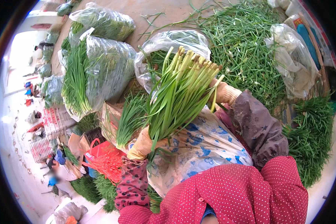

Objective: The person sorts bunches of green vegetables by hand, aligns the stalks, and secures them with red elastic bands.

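Observation:
A thick bunch of garlic chives (183, 89) slants in front of me, pale cut stem ends up and right, green leaves down and left. My left hand (142, 145), in a pale yellow glove, is closed round its leafy lower end. At the stem ends, my right hand (227, 93), also gloved, grips the bunch's right side; its fingertips are hidden behind the stalks. A few single stalks stick out beside that hand. A smaller bunch of chives (132, 114) lies just beyond my left hand, on a cardboard box (110, 121).
Loose leaves (239, 44) form a heap at the far right. Clear plastic bags of chives (112, 67) stand far left. An open plastic bag (183, 39) lies behind the bunch. Red ties (104, 162) sit at my left; more greens (310, 138) lie right. A patterned apron (205, 145) covers my lap.

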Demonstrator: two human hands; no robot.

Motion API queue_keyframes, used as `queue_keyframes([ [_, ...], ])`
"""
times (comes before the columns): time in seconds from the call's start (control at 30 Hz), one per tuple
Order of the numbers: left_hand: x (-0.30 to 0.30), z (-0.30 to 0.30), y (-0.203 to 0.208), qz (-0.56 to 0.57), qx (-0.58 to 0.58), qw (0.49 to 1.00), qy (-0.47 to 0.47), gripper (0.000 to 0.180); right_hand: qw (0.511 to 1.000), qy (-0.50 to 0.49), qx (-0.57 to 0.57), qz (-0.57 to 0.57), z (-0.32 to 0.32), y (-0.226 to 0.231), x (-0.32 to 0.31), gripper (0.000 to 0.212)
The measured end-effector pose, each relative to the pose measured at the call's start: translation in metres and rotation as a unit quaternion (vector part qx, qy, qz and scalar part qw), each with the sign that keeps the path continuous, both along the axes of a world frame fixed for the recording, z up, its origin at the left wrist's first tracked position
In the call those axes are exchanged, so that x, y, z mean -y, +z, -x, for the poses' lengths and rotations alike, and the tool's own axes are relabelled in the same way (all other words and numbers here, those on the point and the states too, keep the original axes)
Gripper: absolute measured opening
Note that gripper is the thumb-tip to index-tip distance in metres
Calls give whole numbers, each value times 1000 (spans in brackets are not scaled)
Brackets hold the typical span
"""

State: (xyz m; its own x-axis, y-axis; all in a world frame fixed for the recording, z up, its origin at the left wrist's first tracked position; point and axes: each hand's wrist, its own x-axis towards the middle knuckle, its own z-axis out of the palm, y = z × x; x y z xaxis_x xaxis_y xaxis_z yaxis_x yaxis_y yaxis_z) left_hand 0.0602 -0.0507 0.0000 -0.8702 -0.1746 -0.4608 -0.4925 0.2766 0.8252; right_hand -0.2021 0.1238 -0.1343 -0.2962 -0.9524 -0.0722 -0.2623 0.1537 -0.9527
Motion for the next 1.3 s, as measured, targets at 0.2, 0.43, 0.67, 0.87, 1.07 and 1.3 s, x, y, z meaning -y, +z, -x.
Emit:
queue_keyframes([
  [0.2,1,-10,-8,81,-23,995,56,47,918,-251,307,-29,65,38,-34,25],
  [0.43,-10,4,-16,257,-59,965,2,61,817,-494,289,79,104,58,-80,22],
  [0.67,-15,14,-21,287,-90,954,4,80,962,-237,-86,-108,30,86,-64,33],
  [0.87,-16,11,-25,255,-38,966,25,81,869,-458,187,-5,56,67,-76,15],
  [1.07,-33,1,-33,259,-46,961,85,80,901,-212,264,-272,25,86,-123,26],
  [1.3,-46,10,-22,320,-44,944,71,82,758,-263,595,-46,-39,13,-75,12],
])
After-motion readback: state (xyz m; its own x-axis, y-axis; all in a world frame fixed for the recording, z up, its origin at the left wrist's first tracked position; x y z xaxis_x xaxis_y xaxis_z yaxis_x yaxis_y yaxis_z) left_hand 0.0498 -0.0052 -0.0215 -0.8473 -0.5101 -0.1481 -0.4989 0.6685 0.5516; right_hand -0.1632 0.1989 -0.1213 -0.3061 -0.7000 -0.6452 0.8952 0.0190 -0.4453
